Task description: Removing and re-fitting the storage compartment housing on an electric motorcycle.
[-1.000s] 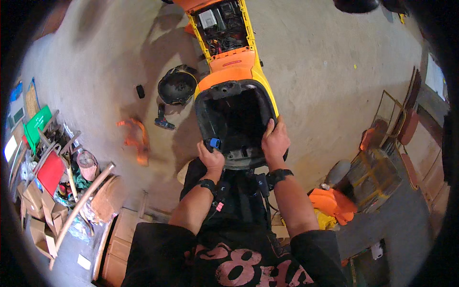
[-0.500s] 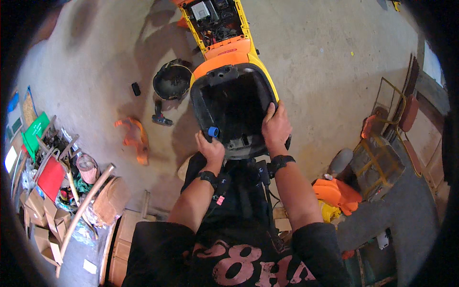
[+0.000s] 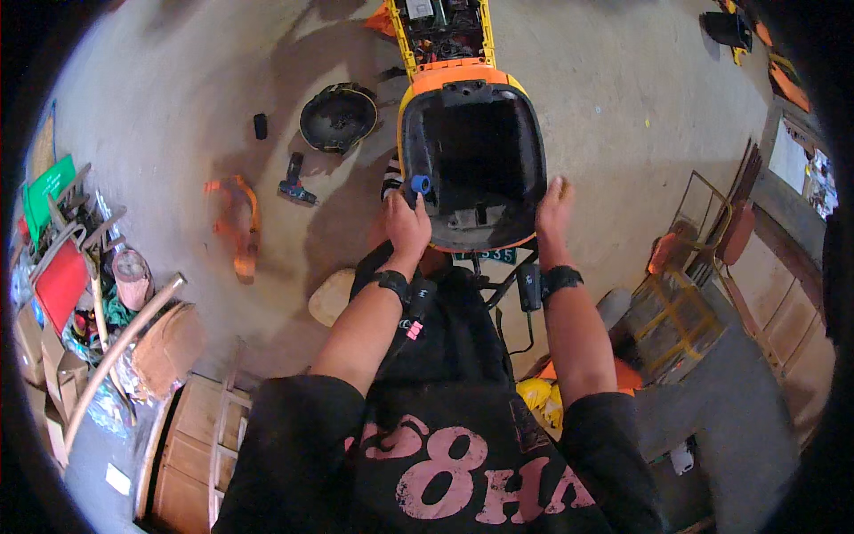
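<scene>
A yellow-and-orange scooter body [image 3: 454,67] stands ahead of me, with a black open storage bin [image 3: 527,116] at its near end. My left hand [image 3: 407,230] is closed at the bin's near-left rim. Its extended finger touches or nearly touches a small round blue piece [image 3: 421,184]; whether the hand holds that piece is unclear. Beside the near-right rim, my right hand [image 3: 553,214] is raised with straightened fingers, its palm towards the bin's outer side. Contact there cannot be made out. A dark number plate [image 3: 485,255] shows below the bin.
On the floor to the left lie a round black basin-like part [image 3: 338,118], a cordless drill [image 3: 295,182], a small black object [image 3: 260,125] and an orange panel [image 3: 240,222]. Clutter with a red chair [image 3: 60,280] fills the far left. A taped box [image 3: 676,316] stands right.
The bin appears farther up and right in the picture, partly because the view has shifted. My right hand has loosened from the rim. My left hand stays by the blue piece.
</scene>
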Available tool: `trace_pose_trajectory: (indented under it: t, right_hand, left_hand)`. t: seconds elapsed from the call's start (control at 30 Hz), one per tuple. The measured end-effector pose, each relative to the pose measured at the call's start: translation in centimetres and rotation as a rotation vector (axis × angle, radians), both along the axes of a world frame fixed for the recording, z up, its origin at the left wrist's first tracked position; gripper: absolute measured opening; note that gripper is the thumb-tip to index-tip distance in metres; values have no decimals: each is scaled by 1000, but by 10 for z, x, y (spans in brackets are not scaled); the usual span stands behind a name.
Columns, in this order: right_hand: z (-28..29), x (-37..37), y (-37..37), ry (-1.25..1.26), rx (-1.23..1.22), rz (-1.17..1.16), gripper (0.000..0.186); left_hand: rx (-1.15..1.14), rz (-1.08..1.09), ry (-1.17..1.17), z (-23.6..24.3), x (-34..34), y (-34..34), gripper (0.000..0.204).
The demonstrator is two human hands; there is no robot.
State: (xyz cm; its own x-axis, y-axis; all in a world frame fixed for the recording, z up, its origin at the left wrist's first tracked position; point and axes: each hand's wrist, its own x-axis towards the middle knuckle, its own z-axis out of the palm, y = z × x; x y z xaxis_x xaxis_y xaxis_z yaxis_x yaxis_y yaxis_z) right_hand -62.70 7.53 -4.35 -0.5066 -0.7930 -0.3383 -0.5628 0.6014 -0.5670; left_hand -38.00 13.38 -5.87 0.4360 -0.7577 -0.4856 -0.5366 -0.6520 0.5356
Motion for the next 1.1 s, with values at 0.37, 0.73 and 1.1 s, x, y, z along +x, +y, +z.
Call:
trace_pose_trajectory:
  t: [0.37,0.73,1.1]
  right_hand:
    - [18,56,98,-793,371,-625,35]
    - [5,44,94,317,379,859,60]
    - [34,85,79,-388,369,-443,30]
  left_hand:
    - [174,721,1158,34,43,62,37]
    - [17,748,1121,49,14,94,27]
    - [-108,587,945,74,16,103,27]
